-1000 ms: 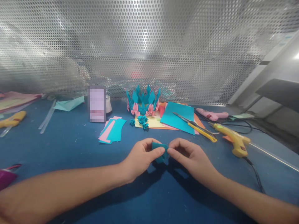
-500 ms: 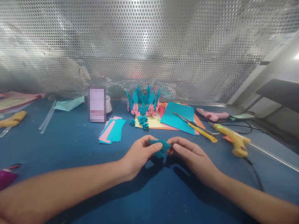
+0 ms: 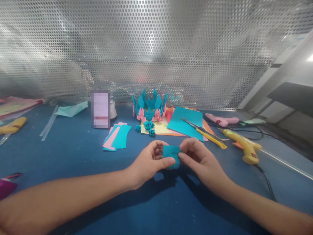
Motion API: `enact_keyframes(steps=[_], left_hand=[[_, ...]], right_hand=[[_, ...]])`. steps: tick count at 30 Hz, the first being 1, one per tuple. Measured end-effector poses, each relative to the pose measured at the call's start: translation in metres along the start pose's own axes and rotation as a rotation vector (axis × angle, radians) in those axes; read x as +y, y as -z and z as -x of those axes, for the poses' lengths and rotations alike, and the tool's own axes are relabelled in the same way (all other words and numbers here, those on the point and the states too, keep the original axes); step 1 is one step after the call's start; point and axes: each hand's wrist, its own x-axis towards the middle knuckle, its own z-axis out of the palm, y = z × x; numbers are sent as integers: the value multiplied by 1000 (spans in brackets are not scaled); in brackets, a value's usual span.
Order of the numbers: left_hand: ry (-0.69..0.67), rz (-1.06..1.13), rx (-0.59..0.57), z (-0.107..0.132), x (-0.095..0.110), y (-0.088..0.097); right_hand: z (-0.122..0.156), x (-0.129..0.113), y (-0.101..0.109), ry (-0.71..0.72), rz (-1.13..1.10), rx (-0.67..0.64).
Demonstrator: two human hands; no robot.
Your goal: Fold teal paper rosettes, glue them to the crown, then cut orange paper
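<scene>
Between my hands, above the blue table point(image 3: 102, 205), is a small piece of folded teal paper point(image 3: 170, 150). My left hand point(image 3: 149, 160) grips it from the left, thumb across its front. Its right edge is pinched between the thumb and fingers of my right hand point(image 3: 199, 157). Beyond them stands a teal paper crown point(image 3: 149, 106) with pink paper flowers around its base. Several small teal paper flowers point(image 3: 149, 125) lie before the crown. To the left, teal and pink paper strips point(image 3: 121, 137) lie overlapped.
Right of the crown, scissors point(image 3: 189, 124) and a yellow utility knife point(image 3: 211, 138) rest on stacked coloured paper point(image 3: 178, 120). Farther right are a yellow glue gun point(image 3: 244, 145) with its cord and a pink glue gun point(image 3: 221, 120). A blurred upright screen point(image 3: 101, 107) stands back left, before a perforated metal panel point(image 3: 151, 42).
The teal paper has turned to show a squarer face and shifted slightly right. My right fingers have risen a little and now pinch its right edge.
</scene>
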Motion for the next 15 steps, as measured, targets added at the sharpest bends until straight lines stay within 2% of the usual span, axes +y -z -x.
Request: enact_keyframes(steps=[4, 8, 12, 15], left_hand=[[-42, 23, 33, -3, -2, 2], [-86, -107, 87, -6, -2, 7], [-87, -225, 54, -6, -1, 8], [-105, -253, 16, -5, -1, 7]], right_hand=[[3, 1, 0, -18, -19, -69], [4, 0, 1, 26, 124, -125], [1, 0, 3, 166, 295, -118], [-2, 3, 3, 177, 328, -88]])
